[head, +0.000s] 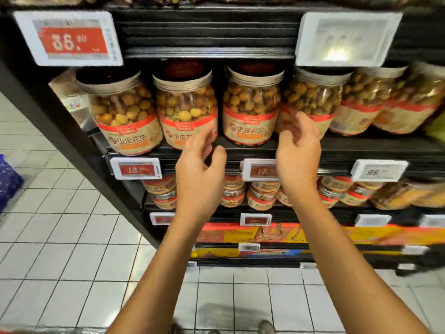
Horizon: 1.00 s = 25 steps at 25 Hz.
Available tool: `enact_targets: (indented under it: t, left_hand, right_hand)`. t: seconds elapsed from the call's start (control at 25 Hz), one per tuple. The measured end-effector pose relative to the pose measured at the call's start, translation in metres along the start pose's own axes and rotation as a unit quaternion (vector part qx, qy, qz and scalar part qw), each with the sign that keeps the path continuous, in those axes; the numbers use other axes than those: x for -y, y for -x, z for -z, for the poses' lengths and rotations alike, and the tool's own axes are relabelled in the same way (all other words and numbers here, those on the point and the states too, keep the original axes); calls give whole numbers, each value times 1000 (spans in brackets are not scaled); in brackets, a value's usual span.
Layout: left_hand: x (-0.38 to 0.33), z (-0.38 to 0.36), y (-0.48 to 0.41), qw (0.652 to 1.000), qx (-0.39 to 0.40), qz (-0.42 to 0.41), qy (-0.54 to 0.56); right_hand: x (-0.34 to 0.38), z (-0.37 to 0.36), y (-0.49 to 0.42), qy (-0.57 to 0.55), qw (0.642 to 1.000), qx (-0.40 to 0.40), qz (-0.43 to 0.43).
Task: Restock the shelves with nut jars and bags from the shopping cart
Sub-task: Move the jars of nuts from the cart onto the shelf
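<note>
**Both hands empty at the front edge of the jar shelf**

At the left end of the shelf [252,150] stands the first coated-peanut jar [122,112], upright, its long axis vertical and its label facing out. Just beside it to the right is the second jar [185,104], also upright; the left hand [199,169] is raised in front of its lower right side, grip spread with fingers loosely curled, holding nothing. Whether the fingertips touch the label cannot be told. Next right, across a narrow dark gap, sits the third jar [251,107], between the two hands and gripped by neither. The right hand [298,150] is lifted before the lower left of the fourth jar [315,97], grip likewise spread and empty, fingers overlapping that jar's label. More jars run on toward the right end of the shelf, blurred.

The relation that matters: the jars lie straight ahead of and slightly above both grips, each hand nearest its own jar, the third jar midway. Any straightening would likely be a sideways nudge at the base. The shopping cart is not clearly in view
</note>
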<state>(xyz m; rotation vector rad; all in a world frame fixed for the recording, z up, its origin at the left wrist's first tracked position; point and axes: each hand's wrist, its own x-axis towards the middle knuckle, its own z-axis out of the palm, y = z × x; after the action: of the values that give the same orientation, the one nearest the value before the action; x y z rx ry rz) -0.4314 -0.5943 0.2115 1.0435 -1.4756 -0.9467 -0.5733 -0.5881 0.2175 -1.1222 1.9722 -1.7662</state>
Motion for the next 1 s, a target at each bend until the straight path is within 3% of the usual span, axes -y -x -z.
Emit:
enact_targets:
  t: [0.08,0.2,0.36,0.48,0.68,0.76,0.84,0.92,1.0]
  left_hand:
    - [-2,-28,-11,999,28,3,-37]
    - [1,-51,-27,997,2,24,-75]
    - [5,-56,-22,999,-22,18,-14]
    - [7,-53,-1,999,-32,20,3]
    - [4,-44,14,999,-25,19,16]
    - [-2,-41,15,998,-57,3,13]
    - [-9,-44,21,996,-83,-15,28]
    - [-17,-59,25,998,-38,-7,50]
    - [-21,-86,23,999,37,20,33]
  right_hand:
    - [-6,5,-10,30,997,53,-42]
    - [-5,1,-11,25,996,84,-28]
    - [-6,0,-8,-15,998,62,-16]
    - [-11,8,-6,-80,992,89,-30]
    - [-11,10,-4,-93,985,147,-8]
    - [-12,19,-5,-77,989,124,6]
    - [-19,40,-11,-71,997,32,21]
    - [-27,64,-26,-64,997,-40,11]
    - [-34,79,-44,1,999,-28,-28]
